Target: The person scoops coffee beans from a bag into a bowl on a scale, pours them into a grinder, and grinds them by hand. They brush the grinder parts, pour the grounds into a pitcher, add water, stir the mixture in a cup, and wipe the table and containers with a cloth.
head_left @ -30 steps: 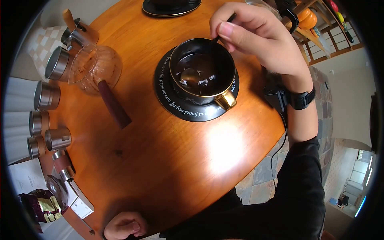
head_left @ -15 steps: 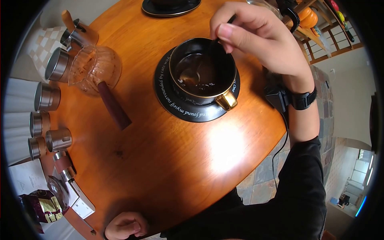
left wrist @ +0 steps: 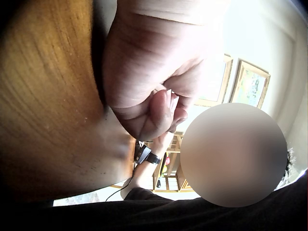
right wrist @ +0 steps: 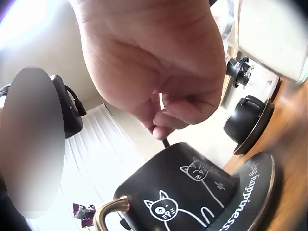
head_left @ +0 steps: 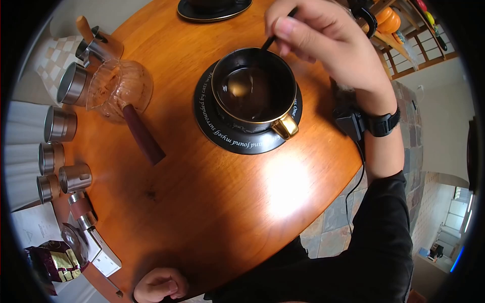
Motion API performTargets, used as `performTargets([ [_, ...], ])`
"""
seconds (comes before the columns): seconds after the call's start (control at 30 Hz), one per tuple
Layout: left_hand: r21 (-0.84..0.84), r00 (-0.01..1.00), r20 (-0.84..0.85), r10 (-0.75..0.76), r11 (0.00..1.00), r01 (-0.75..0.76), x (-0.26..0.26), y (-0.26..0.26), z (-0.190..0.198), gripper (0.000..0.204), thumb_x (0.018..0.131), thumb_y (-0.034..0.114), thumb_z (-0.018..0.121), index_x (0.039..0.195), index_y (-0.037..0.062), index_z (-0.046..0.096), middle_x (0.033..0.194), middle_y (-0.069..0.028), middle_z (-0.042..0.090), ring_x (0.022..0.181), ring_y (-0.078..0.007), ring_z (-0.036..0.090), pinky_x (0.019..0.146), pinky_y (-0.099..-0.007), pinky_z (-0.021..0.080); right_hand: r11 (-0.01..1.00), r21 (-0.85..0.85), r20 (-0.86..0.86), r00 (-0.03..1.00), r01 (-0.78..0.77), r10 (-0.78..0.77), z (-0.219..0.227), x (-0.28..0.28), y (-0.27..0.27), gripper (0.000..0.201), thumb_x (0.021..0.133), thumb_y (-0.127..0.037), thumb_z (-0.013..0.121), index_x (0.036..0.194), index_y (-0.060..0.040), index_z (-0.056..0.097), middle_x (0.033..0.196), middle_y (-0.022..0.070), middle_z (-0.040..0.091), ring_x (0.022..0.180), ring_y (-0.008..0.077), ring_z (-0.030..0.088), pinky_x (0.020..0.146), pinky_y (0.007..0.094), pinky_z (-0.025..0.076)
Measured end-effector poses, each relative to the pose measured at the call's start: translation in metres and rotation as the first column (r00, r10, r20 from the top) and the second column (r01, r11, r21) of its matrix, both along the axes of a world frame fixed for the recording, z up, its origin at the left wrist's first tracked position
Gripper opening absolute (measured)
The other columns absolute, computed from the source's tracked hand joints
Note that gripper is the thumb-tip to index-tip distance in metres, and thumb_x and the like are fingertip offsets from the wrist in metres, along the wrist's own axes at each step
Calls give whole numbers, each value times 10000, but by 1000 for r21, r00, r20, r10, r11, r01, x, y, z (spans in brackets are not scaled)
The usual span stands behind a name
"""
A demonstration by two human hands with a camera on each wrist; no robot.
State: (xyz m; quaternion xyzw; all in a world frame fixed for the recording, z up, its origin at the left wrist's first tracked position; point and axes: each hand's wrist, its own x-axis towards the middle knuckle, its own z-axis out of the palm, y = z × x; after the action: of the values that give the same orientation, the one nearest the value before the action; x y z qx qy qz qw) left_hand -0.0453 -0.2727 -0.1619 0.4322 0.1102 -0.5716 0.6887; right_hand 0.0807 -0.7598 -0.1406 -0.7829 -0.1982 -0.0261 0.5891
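Observation:
My right hand [head_left: 328,48] pinches the thin black handle of a spoon [head_left: 271,42] above the far rim of a black cup [head_left: 222,108]. The spoon's gold bowl shows in the dark liquid [head_left: 260,103], beside a few small pale streaks. Gold trims the cup's rim and handle, and white cat drawings mark its side in the right wrist view. Beneath it lies a black saucer [head_left: 245,146] with white lettering. My left hand [head_left: 160,284] rests at the table's near edge, fingers loosely curled, holding nothing.
A glass pot [head_left: 121,93] with a dark red handle stands left of the cup. Several metal canisters [head_left: 59,123] line the left edge, near a shiny dark bag [head_left: 55,260]. Another black cup [right wrist: 245,120] on its saucer stands at the back.
My right hand has risen slightly with the spoon, whose bowl has shifted a little in the cup. The white flecks on the liquid have dwindled to a few streaks. My left hand stays put.

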Motion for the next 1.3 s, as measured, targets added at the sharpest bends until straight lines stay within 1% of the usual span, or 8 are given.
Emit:
performTargets([
  [0.07, -9, 1000, -4, 2, 1000, -2, 0, 1, 0, 237, 900, 93, 541, 782, -111, 563, 585, -104, 488, 506, -157, 387, 487, -304, 288, 992, 4, 12, 992, 123, -123, 0, 2, -3, 128, 1020, -137, 566, 1027, -19, 614, 845, -16, 616, 775, 53, 562, 710, 206, 477],
  [0.3, 17, 1000, -13, 17, 1000, -17, -1, 0, 1, 232, 892, 93, 544, 789, -112, 570, 577, -98, 487, 507, -158, 394, 487, -305, 281, 987, -71, 64, 988, 146, -142, 4, -2, 0, 111, 1013, -122, 575, 1004, -27, 632, 788, -22, 622, 710, 42, 563, 655, 190, 471],
  [0.37, 9, 1000, -15, 23, 1000, -23, -1, 0, 1, 230, 893, 92, 541, 790, -112, 571, 576, -96, 485, 507, -158, 394, 488, -305, 282, 986, -17, -74, 984, 164, -165, 0, 0, 0, 122, 1012, -125, 576, 1011, -24, 643, 789, -14, 633, 676, 40, 554, 614, 182, 454],
  [0.63, -10, 1000, -19, -11, 1000, 11, 1, 1, 0, 235, 892, 99, 541, 785, -107, 575, 574, -87, 476, 515, -161, 397, 496, -308, 290, 990, -133, -138, 988, 51, -69, -7, -1, -5, 192, 1029, -200, 550, 987, -39, 646, 772, -45, 596, 631, 1, 483, 535, 160, 370],
  [0.73, 10, 1000, -5, 0, 1000, 0, 0, -1, 2, 233, 892, 95, 536, 782, -107, 572, 576, -87, 475, 516, -164, 396, 496, -309, 290, 992, 129, -327, 944, 6, 37, -7, 4, -17, 191, 1031, -197, 539, 986, -38, 634, 830, -31, 581, 660, 10, 456, 547, 165, 343],
  [0.8, 13, 1000, 1, 7, 1000, -7, -1, -1, 2, 235, 892, 95, 534, 778, -107, 569, 577, -86, 476, 517, -165, 396, 497, -310, 291, 947, 288, -427, 904, 140, -5, -3, 5, -18, 133, 1014, -130, 571, 1021, -21, 646, 781, -8, 633, 628, 50, 527, 564, 179, 422],
  [1.07, -63, 1000, -9, -24, 998, 23, 2, 3, -4, 239, 910, 89, 510, 779, -106, 553, 583, -87, 480, 523, -165, 394, 494, -309, 288, 876, 461, -301, 954, 138, 8, -1, 5, -19, 126, 1012, -140, 569, 1032, -24, 617, 783, 1, 602, 643, 73, 499, 580, 201, 396],
  [1.3, -45, 999, -27, -39, 998, 37, 3, 4, -3, 217, 894, 65, 495, 765, -103, 543, 584, -92, 476, 521, -158, 383, 495, -304, 285, 849, 527, 39, 999, -39, 22, 4, 5, -18, 113, 1023, -157, 550, 1046, -46, 547, 774, 4, 556, 631, 75, 455, 557, 227, 337],
])
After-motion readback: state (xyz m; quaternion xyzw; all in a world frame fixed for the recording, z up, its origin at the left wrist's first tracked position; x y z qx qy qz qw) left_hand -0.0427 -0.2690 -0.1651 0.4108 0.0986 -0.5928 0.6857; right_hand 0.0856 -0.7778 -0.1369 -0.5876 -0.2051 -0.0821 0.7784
